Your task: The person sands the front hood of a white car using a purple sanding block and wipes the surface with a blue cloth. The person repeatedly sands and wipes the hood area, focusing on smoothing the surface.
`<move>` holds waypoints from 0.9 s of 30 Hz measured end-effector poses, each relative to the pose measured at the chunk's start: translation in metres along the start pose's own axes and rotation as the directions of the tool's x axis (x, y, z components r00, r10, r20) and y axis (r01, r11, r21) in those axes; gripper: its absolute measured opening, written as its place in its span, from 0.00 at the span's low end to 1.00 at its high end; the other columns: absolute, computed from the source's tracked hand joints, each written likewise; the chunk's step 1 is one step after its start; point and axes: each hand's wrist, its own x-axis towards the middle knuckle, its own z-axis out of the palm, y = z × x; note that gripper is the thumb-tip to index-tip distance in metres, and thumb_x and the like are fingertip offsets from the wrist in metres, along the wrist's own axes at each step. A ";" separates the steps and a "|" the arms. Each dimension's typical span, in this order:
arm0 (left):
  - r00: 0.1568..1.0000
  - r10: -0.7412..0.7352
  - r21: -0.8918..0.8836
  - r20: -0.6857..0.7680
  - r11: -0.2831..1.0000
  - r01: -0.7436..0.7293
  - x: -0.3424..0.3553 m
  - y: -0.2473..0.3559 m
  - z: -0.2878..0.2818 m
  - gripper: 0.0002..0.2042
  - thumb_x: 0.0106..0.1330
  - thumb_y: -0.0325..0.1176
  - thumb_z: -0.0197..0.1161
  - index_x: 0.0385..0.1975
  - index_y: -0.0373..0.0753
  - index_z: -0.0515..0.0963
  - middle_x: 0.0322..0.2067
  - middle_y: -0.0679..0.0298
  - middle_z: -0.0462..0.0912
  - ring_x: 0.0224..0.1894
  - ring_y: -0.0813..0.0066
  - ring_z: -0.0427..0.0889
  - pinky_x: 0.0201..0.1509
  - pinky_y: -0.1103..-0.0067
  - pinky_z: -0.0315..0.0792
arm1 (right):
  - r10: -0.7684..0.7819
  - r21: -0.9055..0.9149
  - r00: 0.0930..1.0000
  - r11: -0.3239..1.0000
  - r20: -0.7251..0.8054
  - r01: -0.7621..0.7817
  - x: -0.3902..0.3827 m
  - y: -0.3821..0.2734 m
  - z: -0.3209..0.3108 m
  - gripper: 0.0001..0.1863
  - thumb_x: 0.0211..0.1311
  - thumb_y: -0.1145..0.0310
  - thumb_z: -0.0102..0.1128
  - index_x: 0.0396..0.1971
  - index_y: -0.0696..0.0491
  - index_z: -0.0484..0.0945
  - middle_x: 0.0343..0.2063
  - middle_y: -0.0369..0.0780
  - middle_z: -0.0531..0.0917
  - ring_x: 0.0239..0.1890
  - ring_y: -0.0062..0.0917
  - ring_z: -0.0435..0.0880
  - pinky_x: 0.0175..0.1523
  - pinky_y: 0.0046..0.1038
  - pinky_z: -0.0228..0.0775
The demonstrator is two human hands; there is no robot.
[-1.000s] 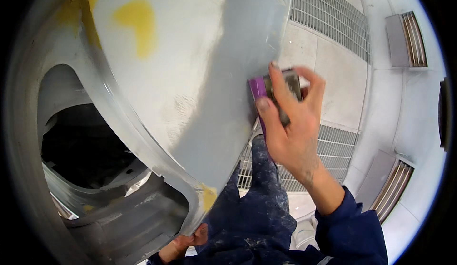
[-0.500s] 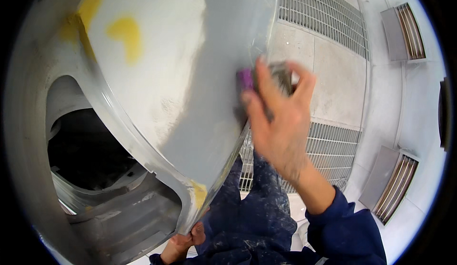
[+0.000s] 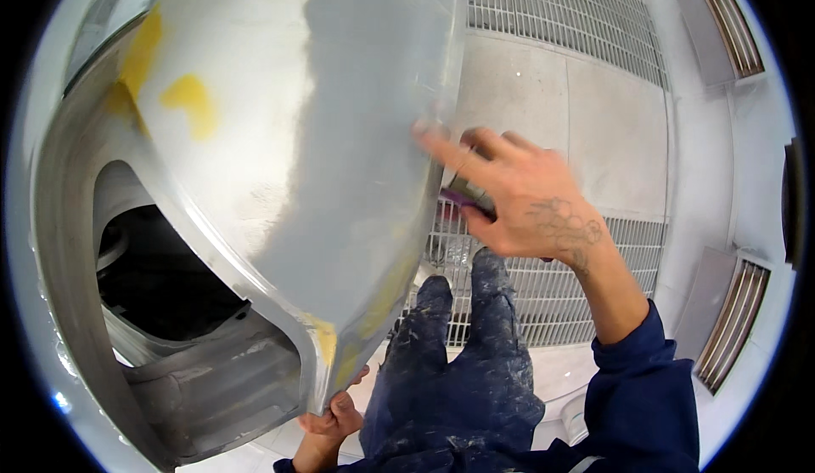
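A large car body panel (image 3: 356,133) fills the left side, bare pale metal with a broad grey band and yellow patches. In my right hand (image 3: 543,205), a sanding pad (image 3: 472,186), dark with a purple layer, is held between thumb and fingers, just off the panel's right edge. The pad is partly hidden by the hand. My right forefinger stretches out, somewhat blurred, with its tip on the grey band near that edge. At the panel's lower corner, my left hand (image 3: 334,420) is closed round the rim, beside a yellow patch (image 3: 323,337).
An oval opening (image 3: 170,273) with a dark inside lies in the frame left of the panel. Floor grates (image 3: 569,23) and pale floor plates (image 3: 518,91) are to the right. Lamp units with slatted fronts (image 3: 734,324) hang on the white right wall. My dusty trouser legs (image 3: 441,371) are below.
My right hand has moved down and right, taking the sanding pad off the grey band; the forefinger is now stretched onto the panel. The panel appears shifted left in view. My left hand still grips the corner.
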 end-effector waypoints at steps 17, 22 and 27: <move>0.999 -0.036 0.130 -0.011 0.991 0.037 -0.008 -0.006 -0.006 0.34 0.81 0.44 0.35 0.24 0.31 0.87 0.19 0.61 0.87 0.20 0.68 0.83 0.32 0.75 0.81 | 0.465 0.721 0.773 0.693 -0.433 -0.013 -0.042 -0.084 0.105 0.39 0.57 0.69 0.70 0.70 0.61 0.69 0.59 0.58 0.66 0.55 0.46 0.73 0.58 0.38 0.70; 0.996 -0.085 0.078 -0.004 0.993 0.085 -0.008 0.001 -0.010 0.36 0.81 0.47 0.35 0.25 0.25 0.85 0.19 0.56 0.86 0.19 0.67 0.83 0.23 0.76 0.81 | 0.415 0.657 0.718 0.750 -0.558 0.077 0.011 -0.039 0.081 0.37 0.62 0.64 0.65 0.69 0.63 0.69 0.56 0.60 0.69 0.52 0.48 0.74 0.58 0.41 0.70; 0.991 -0.121 -0.028 -0.054 0.992 0.120 -0.013 -0.006 -0.005 0.36 0.81 0.48 0.37 0.25 0.22 0.84 0.19 0.51 0.85 0.19 0.65 0.83 0.20 0.75 0.81 | 0.409 0.637 0.684 0.763 -0.604 0.107 0.007 -0.061 0.079 0.32 0.65 0.64 0.62 0.67 0.63 0.72 0.56 0.59 0.69 0.50 0.48 0.77 0.58 0.39 0.71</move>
